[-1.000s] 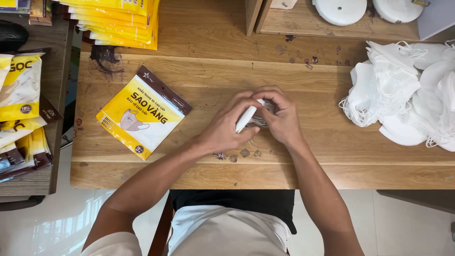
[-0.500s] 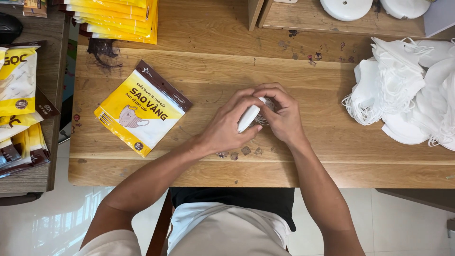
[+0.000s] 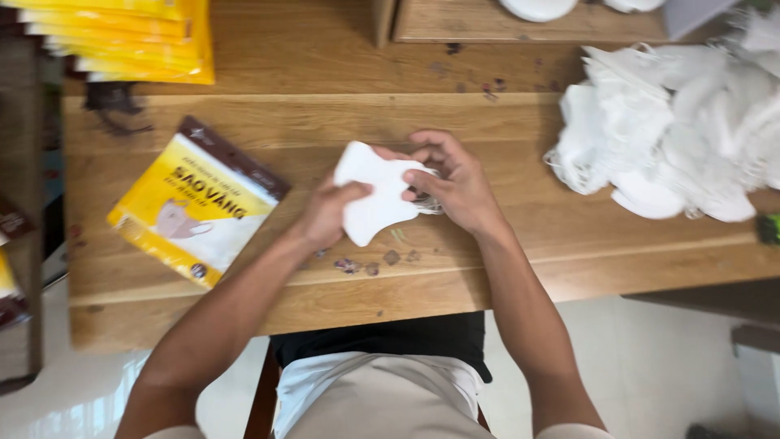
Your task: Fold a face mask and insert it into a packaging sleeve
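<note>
Across the wide wooden table (image 3: 504,244), which is filling most of the view, a person is sitting with both forearms reaching up over its near edge. To the right a loose heap of white masks (image 3: 674,138) is sprawling, their thin ear loops tangling at the fringe. At the far left a stack of yellow packets (image 3: 122,41) is lying along the back edge, and one single yellow pouch (image 3: 195,203) with a dark strip on top is resting flat and slanted, just beside the left forearm.

In the middle, lifted a little above the tabletop, a folded white mask (image 3: 375,191) is being held between the two hands. The left hand (image 3: 329,213) is pinching it from below, thumb pressing on the front face and fingers closing behind, so that hand is clamped on the mask. The right hand (image 3: 457,185) is curling at the mask's right edge, its fingertips bunching the ear loops there; it is closed on that edge and the loops, though the picture is blurring the exact contact.

The mask is looking very light and soft, a thin fabric shell that is holding its folded shape yet would crease easily. I would judge the flat folded body the surest place to take it, since the loops are springy and liable to snag. Small dark specks (image 3: 382,260) are dotting the wood beneath it.
</note>
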